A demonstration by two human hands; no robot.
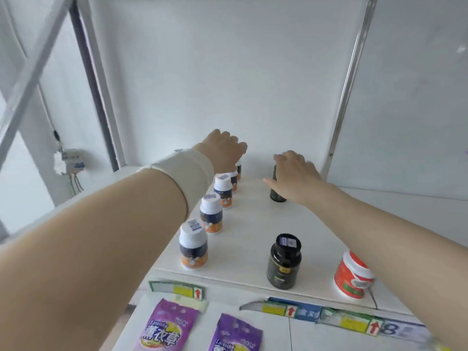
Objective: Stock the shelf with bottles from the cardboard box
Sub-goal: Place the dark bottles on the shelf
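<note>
A white shelf board [253, 224] carries a row of white-capped bottles with blue-and-orange labels [193, 249] along its left side, running to the back. My left hand [222, 150], with a white band on the wrist, reaches to the far end of that row. Its fingers curl down over the rearmost bottle [239, 171], hiding its cap. My right hand [296, 173] grips a dark bottle [277, 192] standing at the back of the shelf, thumb out to the left. A second dark bottle [284, 262] stands near the front edge. The cardboard box is out of view.
A red-and-white tub [353, 277] stands at the front right. Price tags [177, 290] line the shelf's front edge, and purple lavender packets [164, 328] lie on the shelf below. Metal uprights [347, 92] and a white back panel frame the shelf.
</note>
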